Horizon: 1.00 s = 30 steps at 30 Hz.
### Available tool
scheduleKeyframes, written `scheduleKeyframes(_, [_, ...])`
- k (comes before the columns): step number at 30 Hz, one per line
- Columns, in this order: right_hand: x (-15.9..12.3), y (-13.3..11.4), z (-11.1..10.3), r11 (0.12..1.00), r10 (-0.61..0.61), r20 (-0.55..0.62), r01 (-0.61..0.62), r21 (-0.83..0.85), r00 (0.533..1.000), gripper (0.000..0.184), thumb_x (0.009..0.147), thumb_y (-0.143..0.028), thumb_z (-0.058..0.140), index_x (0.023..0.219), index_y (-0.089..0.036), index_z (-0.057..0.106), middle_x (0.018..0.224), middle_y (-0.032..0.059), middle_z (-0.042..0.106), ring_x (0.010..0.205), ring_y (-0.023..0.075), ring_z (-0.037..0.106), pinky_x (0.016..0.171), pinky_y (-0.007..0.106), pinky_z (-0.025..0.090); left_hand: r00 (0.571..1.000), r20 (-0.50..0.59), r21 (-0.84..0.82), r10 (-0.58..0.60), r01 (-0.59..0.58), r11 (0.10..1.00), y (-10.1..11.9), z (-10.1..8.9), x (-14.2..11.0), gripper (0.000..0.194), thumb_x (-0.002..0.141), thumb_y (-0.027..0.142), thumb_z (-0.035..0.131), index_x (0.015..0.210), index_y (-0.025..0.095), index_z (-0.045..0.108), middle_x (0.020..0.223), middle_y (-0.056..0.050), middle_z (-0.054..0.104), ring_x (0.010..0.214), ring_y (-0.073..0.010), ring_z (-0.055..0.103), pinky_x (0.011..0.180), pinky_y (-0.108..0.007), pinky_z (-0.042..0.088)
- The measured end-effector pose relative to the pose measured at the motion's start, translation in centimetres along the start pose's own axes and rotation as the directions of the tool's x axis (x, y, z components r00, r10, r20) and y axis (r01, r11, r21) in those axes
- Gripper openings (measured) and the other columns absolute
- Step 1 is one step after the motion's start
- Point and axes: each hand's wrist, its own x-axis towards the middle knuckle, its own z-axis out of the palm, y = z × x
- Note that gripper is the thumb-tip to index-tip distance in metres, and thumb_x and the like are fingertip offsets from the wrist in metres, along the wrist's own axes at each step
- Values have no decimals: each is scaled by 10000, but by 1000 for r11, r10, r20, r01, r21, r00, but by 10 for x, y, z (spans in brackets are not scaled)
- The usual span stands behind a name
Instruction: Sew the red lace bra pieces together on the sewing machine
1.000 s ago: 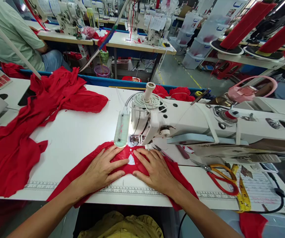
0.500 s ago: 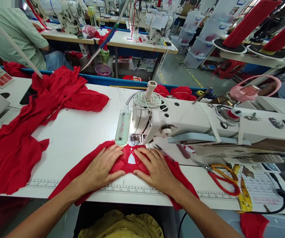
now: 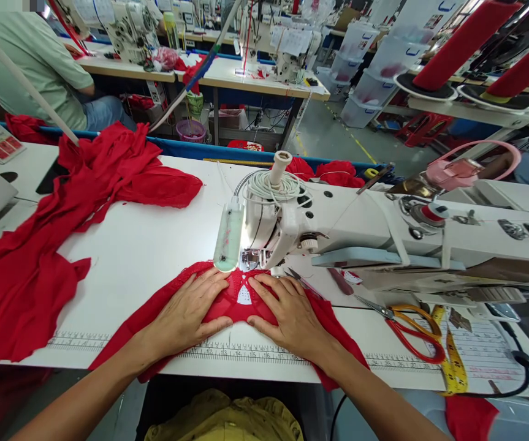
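Observation:
A red garment piece with lace along its far edge lies on the white table, just in front of the sewing machine's presser foot. My left hand rests flat on its left side, fingers stretched out and thumb pointing inward. On the right side my right hand lies the same way, fingers spread over the fabric. Between the hands shows a small triangular gap with the white surface under it. A greenish lamp hangs by my left fingertips. Whether the fabric's far edge lies under the foot is hard to tell.
Heaped red fabric covers the left of the table. To the right lie orange-and-red-handled scissors, a yellow tape measure and small snips. The sewing machine's arm spans the right side. Across the aisle sits a person.
My left index finger, earlier stretched toward the triangular gap, has drawn back beside the other fingers. My right hand stays on the fabric. The view has shifted slightly.

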Motion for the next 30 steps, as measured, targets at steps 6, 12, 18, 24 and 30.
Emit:
scheduleKeyframes(6, [0, 0, -1, 1000, -4, -2, 4, -18, 1000, 589, 952, -494, 588, 1460, -210, 494, 1367, 111, 596, 1207, 283, 538, 1066, 487, 385, 1000, 0, -5, 0, 0, 1000, 0, 0, 0, 573, 953, 485, 590, 1418, 174, 463, 1503, -138, 506, 1446, -312, 396, 1164, -519, 380])
scheduleKeyframes(12, [0, 0, 0, 1000, -11, -4, 11, -18, 1000, 586, 953, -491, 586, 1457, -206, 498, 1378, 113, 592, 1223, 283, 529, 1075, 483, 378, 1000, 11, 8, -6, 6, 1000, 0, 0, 0, 567, 957, 479, 582, 1418, 176, 453, 1519, -132, 490, 1457, -299, 380, 1171, -507, 372])
scheduleKeyframes(18, [1, -3, -3, 1000, -25, -7, 25, -10, 1000, 575, 950, -486, 592, 1435, -188, 514, 1381, 121, 590, 1223, 287, 535, 1076, 491, 379, 1000, 0, -3, 2, -2, 1000, 3, -1, -1, 563, 964, 462, 569, 1441, 191, 445, 1527, -144, 476, 1452, -307, 387, 1161, -512, 371])
scheduleKeyframes(24, [1, 0, -22, 994, 29, -122, -42, -101, 992, 393, 1020, -348, 463, 1371, -207, 569, 1289, 133, 631, 1163, 284, 572, 1013, 472, 416, 999, -50, 38, 11, -10, 999, 16, -19, 9, 512, 961, 466, 578, 1394, 203, 499, 1433, -134, 569, 1334, -317, 512, 1107, -483, 410])
scheduleKeyframes(30, [2, 20, -14, 964, 127, -199, -168, -207, 972, 207, 991, -242, 478, 1102, -184, 642, 1230, 144, 642, 1132, 310, 568, 969, 483, 430, 979, -37, 120, -201, 204, 971, 13, -26, 25, 606, 795, 502, 756, 1270, 184, 555, 1249, -155, 640, 1110, -349, 596, 933, -448, 462])
